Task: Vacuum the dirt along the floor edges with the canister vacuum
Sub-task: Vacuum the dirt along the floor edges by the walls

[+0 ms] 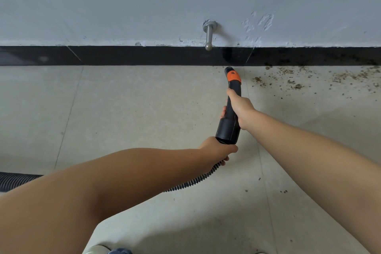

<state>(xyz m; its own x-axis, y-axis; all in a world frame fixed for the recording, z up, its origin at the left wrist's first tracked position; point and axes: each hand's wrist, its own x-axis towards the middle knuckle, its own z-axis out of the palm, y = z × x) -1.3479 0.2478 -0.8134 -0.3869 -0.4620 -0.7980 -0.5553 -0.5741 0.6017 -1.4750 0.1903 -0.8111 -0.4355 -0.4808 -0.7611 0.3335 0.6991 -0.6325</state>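
Observation:
The black vacuum wand [229,128] with an orange collar [233,76] points at the black baseboard [144,55], its nozzle tip [228,69] down at the floor edge. My right hand [240,107] grips the wand's curved handle from the right side. My left hand [218,150] grips the ribbed hose [191,182] just behind the wand's thick cuff. Brown dirt [299,78] is strewn over the tiles and along the baseboard to the right of the nozzle.
A metal door stopper [209,35] sticks out of the white wall just above the baseboard, left of the nozzle. More ribbed hose [14,180] lies at the far left. Small specks [283,191] dot the tile near my right forearm.

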